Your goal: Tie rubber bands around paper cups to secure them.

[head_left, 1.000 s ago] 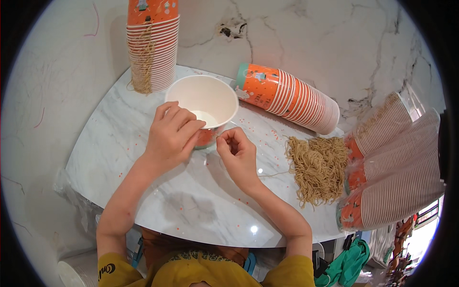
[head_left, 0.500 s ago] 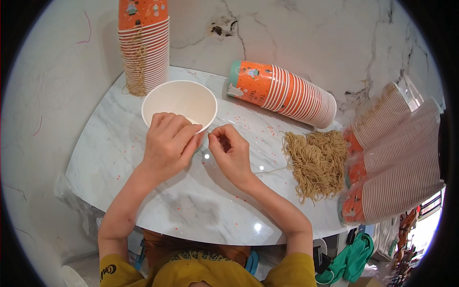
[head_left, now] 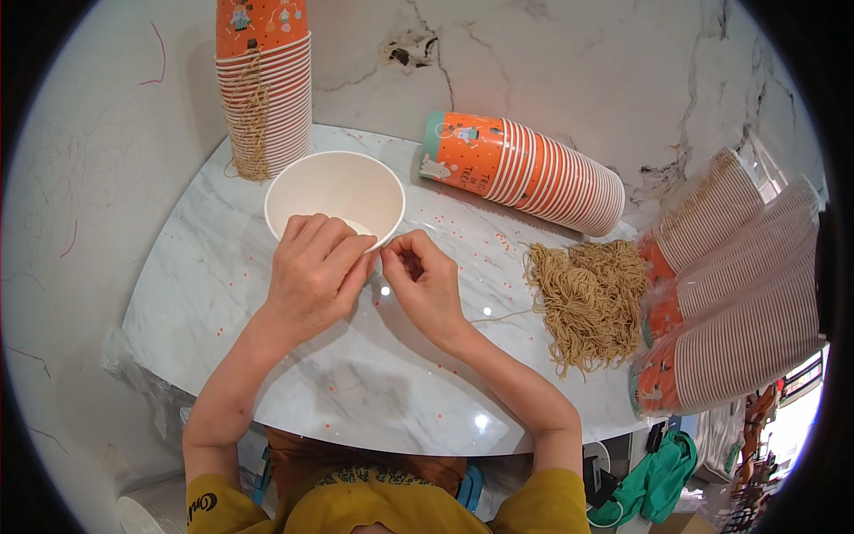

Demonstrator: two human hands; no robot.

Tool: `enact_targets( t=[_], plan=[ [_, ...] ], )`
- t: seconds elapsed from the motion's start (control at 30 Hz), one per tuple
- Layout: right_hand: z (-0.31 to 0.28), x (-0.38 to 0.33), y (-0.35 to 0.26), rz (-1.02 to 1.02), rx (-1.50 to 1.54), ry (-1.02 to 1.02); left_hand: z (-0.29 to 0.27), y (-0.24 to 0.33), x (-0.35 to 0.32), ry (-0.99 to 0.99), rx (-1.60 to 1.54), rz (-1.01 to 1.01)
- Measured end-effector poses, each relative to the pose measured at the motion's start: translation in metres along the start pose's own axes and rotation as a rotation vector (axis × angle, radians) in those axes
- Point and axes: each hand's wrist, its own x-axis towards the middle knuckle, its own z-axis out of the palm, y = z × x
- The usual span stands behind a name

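My left hand (head_left: pixel 313 271) grips the near wall of a white-lined paper bucket (head_left: pixel 378 191), fingers over the rim and thumb outside. The bucket's open mouth tilts toward me. Close beside it, my right hand (head_left: pixel 422 278) is closed in a pinch, its fingertips at the rim's near right edge. A thin tan string (head_left: pixel 503 317) runs from the pile of cut strings (head_left: pixel 589 307) on the right to beneath my right forearm. The bit between my right fingertips is mostly hidden, but appears to be string.
At the far left stands a tall stack of orange paper buckets (head_left: pixel 267 107), short strings hanging from its rims. Another stack (head_left: pixel 525 169) lies on its side at the back. Plastic-wrapped stacks (head_left: pixel 747 329) line the right edge. Small orange dots of paper are scattered over the marbled tabletop (head_left: pixel 356 392).
My right hand has shifted slightly left and up, so its fingertips now meet the bucket's rim. The left hand keeps its grip on the bucket.
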Motion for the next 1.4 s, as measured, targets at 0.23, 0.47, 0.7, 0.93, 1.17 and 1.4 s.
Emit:
enact_targets(
  t=[0.23,0.47,0.7,0.93,1.17,1.4],
  plan=[
    [-0.002,0.002,-0.003,0.061,0.117,-0.043,-0.003,0.003,0.003,-0.017,-0.065,-0.07],
    [-0.012,0.008,-0.009,0.23,0.27,-0.142,-0.012,-0.011,0.024,-0.344,-0.37,-0.493],
    [-0.016,0.012,-0.016,0.372,0.334,-0.184,-0.018,-0.043,0.053,-0.76,-0.653,-0.6],
    [-0.016,0.013,-0.018,0.432,0.378,-0.176,-0.012,-0.05,0.066,-0.91,-0.664,-0.545],
    [-0.019,0.016,-0.016,0.506,0.462,-0.247,-0.004,-0.056,0.056,-0.787,-0.568,-0.448],
    [-0.034,0.025,-0.002,0.671,0.376,-0.482,-0.019,-0.038,0.049,-0.475,-0.353,-0.528]
  ],
)
